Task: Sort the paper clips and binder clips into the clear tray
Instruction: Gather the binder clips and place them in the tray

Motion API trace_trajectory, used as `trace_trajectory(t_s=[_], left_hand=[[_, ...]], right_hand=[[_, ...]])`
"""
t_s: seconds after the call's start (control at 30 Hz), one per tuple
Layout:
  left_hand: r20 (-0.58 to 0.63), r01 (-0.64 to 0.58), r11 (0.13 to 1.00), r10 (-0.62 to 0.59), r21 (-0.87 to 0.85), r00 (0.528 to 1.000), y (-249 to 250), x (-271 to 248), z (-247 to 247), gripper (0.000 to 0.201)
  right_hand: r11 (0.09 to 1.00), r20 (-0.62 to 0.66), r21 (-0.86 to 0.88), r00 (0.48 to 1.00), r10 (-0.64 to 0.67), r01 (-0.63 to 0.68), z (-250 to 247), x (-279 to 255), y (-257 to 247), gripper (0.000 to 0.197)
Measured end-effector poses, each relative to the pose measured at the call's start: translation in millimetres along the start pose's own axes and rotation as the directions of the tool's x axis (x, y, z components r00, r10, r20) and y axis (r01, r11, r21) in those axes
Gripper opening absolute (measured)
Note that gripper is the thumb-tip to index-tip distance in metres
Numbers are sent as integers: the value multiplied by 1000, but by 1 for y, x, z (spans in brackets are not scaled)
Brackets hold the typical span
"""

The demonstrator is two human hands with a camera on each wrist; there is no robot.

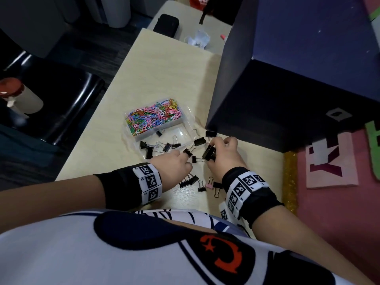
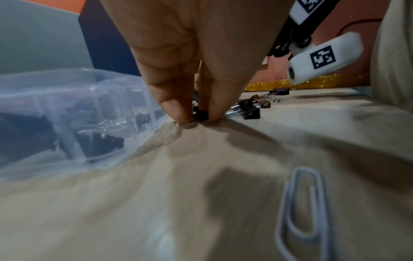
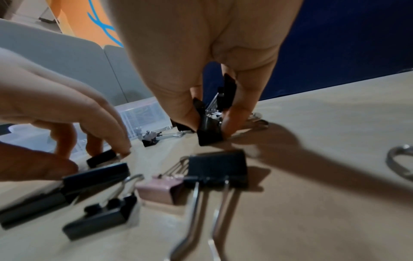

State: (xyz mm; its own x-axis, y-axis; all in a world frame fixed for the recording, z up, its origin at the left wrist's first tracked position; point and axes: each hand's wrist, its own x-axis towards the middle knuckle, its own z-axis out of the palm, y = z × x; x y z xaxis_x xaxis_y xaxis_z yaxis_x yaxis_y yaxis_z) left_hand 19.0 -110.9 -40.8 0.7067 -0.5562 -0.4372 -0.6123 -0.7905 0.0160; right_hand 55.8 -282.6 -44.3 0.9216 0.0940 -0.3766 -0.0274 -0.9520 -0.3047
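The clear tray sits on the pale surface; its far compartment is heaped with coloured paper clips; the nearer compartment holds several black binder clips. More binder clips lie loose on the surface just beside the tray and near the person's body, among them a pink binder clip. The right hand has its fingers clenched on a bunch of black clips; the left hand pinches a small black clip against the surface. A white paper clip lies near the left wrist.
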Motion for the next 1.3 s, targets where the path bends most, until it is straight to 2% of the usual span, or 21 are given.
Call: trace_trajectory(t_s=[0.13, 0.3, 0.37, 0.43, 0.5, 0.57, 0.67, 0.77, 0.83, 0.9, 1.0, 1.07, 1.17, 1.23, 1.3], left_hand=[[6, -23, 1000, 23, -19, 1000, 0, 3, 2, 27], [-43, -37, 997, 34, -70, 998, -7, 5, 4, 27], [-150, -44, 988, 22, -146, 988, -13, 5, 2, 32], [-298, -66, 973, -3, -220, 954, -22, 3, -1, 35], [-430, -86, 961, -37, -264, 902, -33, -1, -2, 33], [-487, -81, 951, -79, -299, 870, -46, -6, -4, 32], [-458, -2, 936, -171, -351, 872, -67, -17, -7, 36], [-375, 107, 938, -234, -331, 897, -83, -25, -3, 44], [-355, 109, 942, -225, -316, 907, -85, -28, -2, 46], [-365, 58, 951, -172, -303, 915, -80, -28, -4, 41], [-371, -49, 967, -49, -252, 927, -60, -21, -5, 29], [-315, -108, 972, 37, -210, 948, -43, -15, -8, 29], [-97, -120, 981, 106, -153, 990, -21, -8, -8, 44], [-34, -142, 985, 140, -94, 990, -12, -4, -6, 52], [38, -168, 984, 171, -62, 985, -9, -1, -1, 58]], right_hand=[[1000, -19, -2, 1000, -24, 24, -4, 2, -1, 29], [1000, 15, -7, 1000, 6, -6, -6, 7, -4, 16], [1000, 41, -17, 999, 27, -26, -5, 8, -5, 14], [1000, 31, 13, 999, 28, -28, -6, 7, -6, 14], [998, -30, 62, 1000, 6, -4, -8, 6, -11, 14], [992, -137, 108, 989, -49, 64, -12, 5, -20, 15], [956, -238, 196, 956, -171, 220, -14, 4, -40, 19], [902, -198, 265, 935, -295, 341, -14, 2, -62, 35], [904, -159, 255, 937, -311, 343, -13, 2, -70, 45], [935, -159, 231, 958, -238, 270, -17, 3, -68, 45], [997, -30, 65, 999, 36, -34, -25, 6, -49, 50], [969, 105, -93, 966, 236, -227, -26, 7, -32, 61], [895, 248, -335, 889, 385, -294, -26, -3, -19, 78], [869, 310, -371, 838, 449, -328, -24, -14, -16, 85], [865, 330, -337, 814, 478, -371, -17, -24, -14, 90]])
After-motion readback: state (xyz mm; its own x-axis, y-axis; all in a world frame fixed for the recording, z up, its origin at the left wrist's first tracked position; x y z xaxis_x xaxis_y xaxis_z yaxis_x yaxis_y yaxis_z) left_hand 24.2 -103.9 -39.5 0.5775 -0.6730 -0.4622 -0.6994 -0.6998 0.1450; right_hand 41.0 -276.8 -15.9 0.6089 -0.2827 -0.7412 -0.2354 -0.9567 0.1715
